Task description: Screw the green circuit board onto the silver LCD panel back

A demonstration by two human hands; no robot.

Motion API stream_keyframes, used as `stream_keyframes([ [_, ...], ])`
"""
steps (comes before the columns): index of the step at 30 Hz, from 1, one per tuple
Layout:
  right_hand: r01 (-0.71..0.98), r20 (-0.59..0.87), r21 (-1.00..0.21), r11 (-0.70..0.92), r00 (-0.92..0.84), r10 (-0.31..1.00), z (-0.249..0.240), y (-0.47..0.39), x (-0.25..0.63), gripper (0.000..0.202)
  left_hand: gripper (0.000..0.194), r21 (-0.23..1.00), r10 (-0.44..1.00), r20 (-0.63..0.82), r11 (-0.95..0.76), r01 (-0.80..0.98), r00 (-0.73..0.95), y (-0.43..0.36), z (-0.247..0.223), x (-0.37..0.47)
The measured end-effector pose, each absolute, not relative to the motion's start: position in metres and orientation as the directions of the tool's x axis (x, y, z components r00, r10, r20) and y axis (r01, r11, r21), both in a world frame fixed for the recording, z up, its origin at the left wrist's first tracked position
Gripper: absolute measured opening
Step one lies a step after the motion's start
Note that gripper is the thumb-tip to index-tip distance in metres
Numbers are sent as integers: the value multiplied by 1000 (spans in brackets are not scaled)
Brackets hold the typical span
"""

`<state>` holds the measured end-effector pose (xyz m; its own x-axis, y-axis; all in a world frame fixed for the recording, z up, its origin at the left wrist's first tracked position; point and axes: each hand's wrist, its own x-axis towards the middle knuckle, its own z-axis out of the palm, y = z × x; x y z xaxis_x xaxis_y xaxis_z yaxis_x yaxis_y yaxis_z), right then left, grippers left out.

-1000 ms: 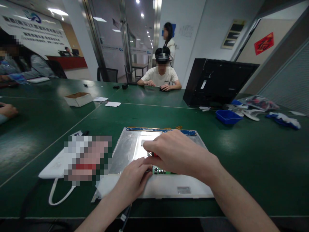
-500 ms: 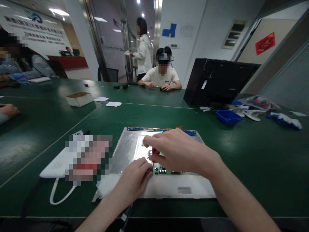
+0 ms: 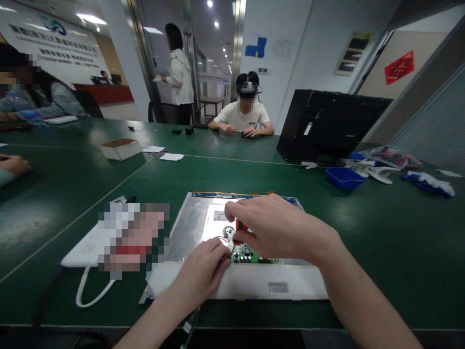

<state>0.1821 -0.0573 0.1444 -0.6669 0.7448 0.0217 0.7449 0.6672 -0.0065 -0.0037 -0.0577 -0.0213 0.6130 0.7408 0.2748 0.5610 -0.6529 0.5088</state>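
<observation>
A flat metal display panel lies on the green table in front of me, a green circuit board mounted on its back. My right hand is closed around a red and black screwdriver; its shaft slants down to the board's left end. My left hand rests at that same end, fingers curled and pressed together beside the screwdriver tip. Thin wires run by its fingertips, but whatever those fingers hold is hidden. A dark cable hangs over the table's front edge below my left wrist.
Left of the panel lie a white power bank with a cable and a blurred-out phone-like item. A cardboard box, blue tray, gloves and black monitor stand farther off. A co-worker sits opposite.
My right hand and the screwdriver have shifted slightly right, showing more of the board and shaft. My left hand stays in place. The standing person in the background has moved left.
</observation>
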Motion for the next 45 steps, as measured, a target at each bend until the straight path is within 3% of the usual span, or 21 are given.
stream_keyframes([
  [5,762,40,41,646,-647,761,143,-56,180,17,14,504,737,283,-658,559,613,-58,-24,-4],
  [9,703,10,-62,709,-710,704,145,-60,185,7,14,504,731,288,-665,551,618,-58,-26,-4],
  [12,678,-3,-93,729,-733,680,145,-60,188,13,14,501,736,270,-658,562,621,-58,-25,-4],
  [18,768,29,-1,640,-640,768,145,-54,182,9,14,502,743,264,-650,570,615,-58,-21,-4],
  [21,779,35,20,627,-627,778,144,-53,179,17,14,503,747,268,-648,573,609,-59,-22,-4],
  [25,712,26,-51,701,-700,713,144,-57,180,11,15,500,735,297,-664,556,610,-58,-25,-4],
  [29,662,21,-114,741,-744,668,145,-59,184,20,16,498,732,297,-666,555,613,-57,-23,-3],
  [39,743,50,27,669,-669,741,144,-56,180,12,18,492,732,291,-667,560,616,-60,-20,-3],
  [45,712,40,-48,701,-700,713,146,-59,181,11,20,478,729,309,-675,562,611,-59,-24,-3],
])
